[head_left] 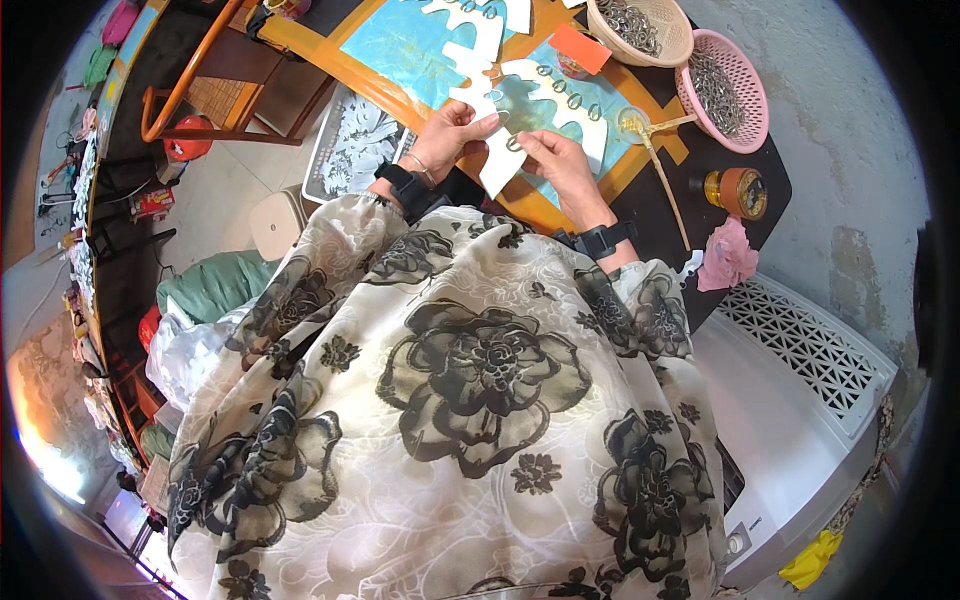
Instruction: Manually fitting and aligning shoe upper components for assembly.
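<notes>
Both my hands work above the table at a white piece [500, 172] of flat, leather-like sheet with a slanted end. My left hand [447, 140] is closed in a pinch at the piece's left edge, thumb pointing right. In a fingertip pinch, my right hand [563, 168] holds a small metal ring [514, 143] against the piece. Just beyond the fingers, more white scalloped pieces [570, 128] lie on a blue sheet [395, 62], several of them carrying metal rings. The exact contact under my left fingers is hidden.
At the far right stand a cream basket [672, 45] and a pink basket [763, 105], both with metal rings inside. A stick [668, 195] lies near a small dish of yellowish stuff [631, 124]. An amber jar [735, 192], pink cloth [727, 255] and white crate [318, 165] flank the work area.
</notes>
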A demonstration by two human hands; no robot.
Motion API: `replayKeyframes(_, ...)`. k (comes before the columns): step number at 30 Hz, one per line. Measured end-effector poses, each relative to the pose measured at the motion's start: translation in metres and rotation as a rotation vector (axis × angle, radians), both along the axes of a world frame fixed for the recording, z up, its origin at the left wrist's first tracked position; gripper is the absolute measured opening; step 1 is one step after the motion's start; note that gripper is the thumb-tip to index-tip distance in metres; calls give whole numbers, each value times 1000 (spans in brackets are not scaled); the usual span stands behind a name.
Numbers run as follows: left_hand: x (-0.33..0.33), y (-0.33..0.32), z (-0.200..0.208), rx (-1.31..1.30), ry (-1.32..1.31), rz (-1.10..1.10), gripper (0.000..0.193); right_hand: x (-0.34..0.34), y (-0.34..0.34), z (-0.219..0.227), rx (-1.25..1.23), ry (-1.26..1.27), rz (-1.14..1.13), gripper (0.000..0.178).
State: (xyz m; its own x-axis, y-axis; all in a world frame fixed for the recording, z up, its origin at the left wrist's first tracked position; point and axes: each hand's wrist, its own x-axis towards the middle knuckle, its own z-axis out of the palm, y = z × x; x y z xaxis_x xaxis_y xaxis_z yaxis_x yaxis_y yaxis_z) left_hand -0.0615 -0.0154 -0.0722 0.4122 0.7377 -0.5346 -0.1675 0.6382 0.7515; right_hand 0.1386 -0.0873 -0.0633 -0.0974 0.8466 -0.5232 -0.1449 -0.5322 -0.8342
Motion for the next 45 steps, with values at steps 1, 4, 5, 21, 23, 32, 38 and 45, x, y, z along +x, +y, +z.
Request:
replayKeyframes(1,1,0,2,-12,15,-1,25,-1,1,3,6,13,-39,23)
replayKeyframes(4,-6,4,-3,-71,-21,-117,28,-3,3,10,41,-11,-65,20)
replayKeyframes(5,-9,6,-7,-119,-72,-232,31,-4,3,11,70,-48,-51,18)
replayKeyframes(21,3,-7,17,172,168,-275,45,-7,2,14,133,-155,-114,17)
replayKeyframes(23,3,-7,18,193,184,-271,45,-8,2,15,145,-177,-116,17)
replayKeyframes(32,12,-5,32,185,338,-207,39,-9,3,14,122,-133,-166,19)
replayKeyframes(38,14,-9,22,249,206,-118,46,-8,3,16,61,-71,-189,26)
replayKeyframes(45,13,-9,21,141,189,-89,49,-9,4,15,56,-46,-178,30)
